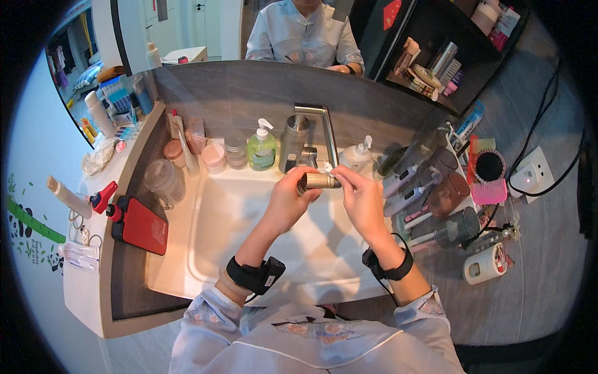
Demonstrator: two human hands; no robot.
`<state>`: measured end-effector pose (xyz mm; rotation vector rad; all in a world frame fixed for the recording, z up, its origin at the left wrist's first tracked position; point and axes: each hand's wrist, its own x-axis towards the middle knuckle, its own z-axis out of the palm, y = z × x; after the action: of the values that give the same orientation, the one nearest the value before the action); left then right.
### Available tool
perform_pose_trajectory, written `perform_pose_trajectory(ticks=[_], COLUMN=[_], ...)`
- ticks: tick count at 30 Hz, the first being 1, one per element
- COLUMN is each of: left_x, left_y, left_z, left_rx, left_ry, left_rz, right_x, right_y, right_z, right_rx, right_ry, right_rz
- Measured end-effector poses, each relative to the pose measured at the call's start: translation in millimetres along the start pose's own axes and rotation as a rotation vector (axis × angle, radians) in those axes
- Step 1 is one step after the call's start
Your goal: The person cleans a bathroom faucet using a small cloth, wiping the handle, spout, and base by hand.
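Above the white sink basin (233, 248), my left hand (290, 201) is wrapped around a short metal cylinder (317, 181) lying sideways, its open end facing left. My right hand (363, 196) pinches the cylinder's right end between thumb and fingers. The jointed arm of a metal faucet (331, 135) comes down right behind these fingertips; they hide whether it joins the cylinder. A small white thing (328, 167) shows just over the cylinder, too small to name. Behind my hands stands the faucet body (294, 145).
A green pump bottle (262, 147), a white pump bottle (357, 154) and cosmetic jars (214, 158) line the sink's back rim. Toothbrush cups (448, 194) hang at the right. On the left, a red-and-black flat container (140, 224) leans by the ledge (88, 299).
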<state>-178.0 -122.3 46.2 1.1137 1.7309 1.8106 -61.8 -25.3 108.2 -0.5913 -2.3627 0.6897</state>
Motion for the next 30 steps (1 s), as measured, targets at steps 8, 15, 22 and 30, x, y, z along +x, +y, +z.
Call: perform_pose_trajectory(ticks=[8, 15, 22, 30], left_x=[-5, -3, 0, 2], left_y=[-3, -12, -5, -8], left_z=[-13, -16, -8, -5], left_rx=[0.099, 0.148, 0.076, 0.142], left_ry=[0.08, 0.068, 0.043, 0.046], left_rz=[0.129, 0.017, 0.05, 0.118], right_x=[-13, -3, -3, -5], right_y=[-4, -12, 8, 26], right_z=[35, 55, 31, 11], right_rx=[-0.015, 0.03, 0.053, -0.035], right_ry=[0.094, 0.061, 0.077, 0.155], right_rz=[-0.344, -0.414, -0.395, -0.284])
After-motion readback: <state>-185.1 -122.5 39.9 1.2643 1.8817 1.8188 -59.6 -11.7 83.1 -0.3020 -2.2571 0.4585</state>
